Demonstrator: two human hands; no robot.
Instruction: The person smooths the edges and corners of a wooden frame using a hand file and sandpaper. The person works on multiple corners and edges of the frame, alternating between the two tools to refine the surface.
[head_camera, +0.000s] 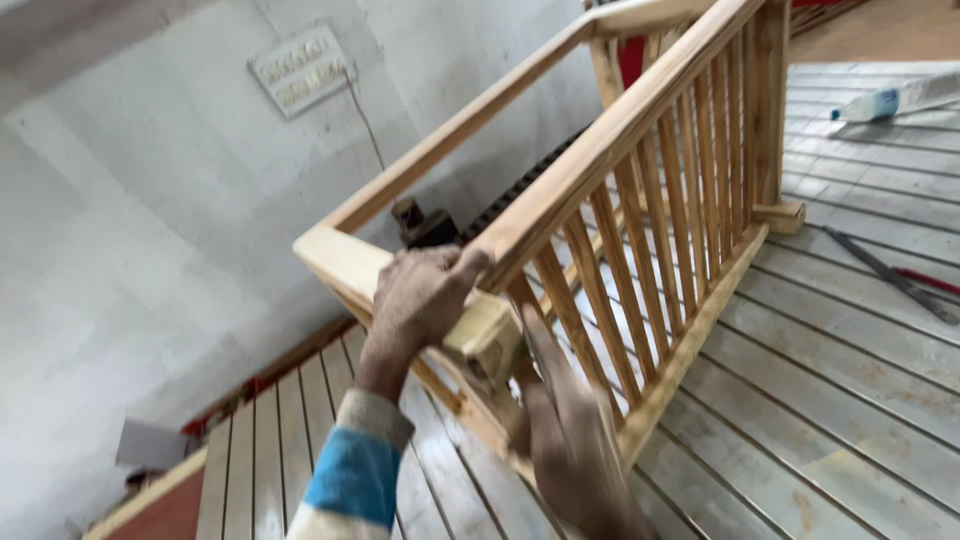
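A pale wooden frame with many upright slats (640, 200), like a crib or rail section, stands tilted on a slatted wooden platform (850, 360). My left hand (425, 300) is shut on the frame's near top corner, where two rails meet. My right hand (570, 440) is lower and blurred. It presses against the corner post and bottom rail, fingers pointing up; whether it grips is unclear. A blue and white sleeve (355, 470) covers my left forearm.
A grey plastered wall (150, 200) with a white switch plate (300, 68) and a hanging wire rises on the left. A metal tool with a red handle (895, 275) and a white tube (895, 100) lie on the platform at the right.
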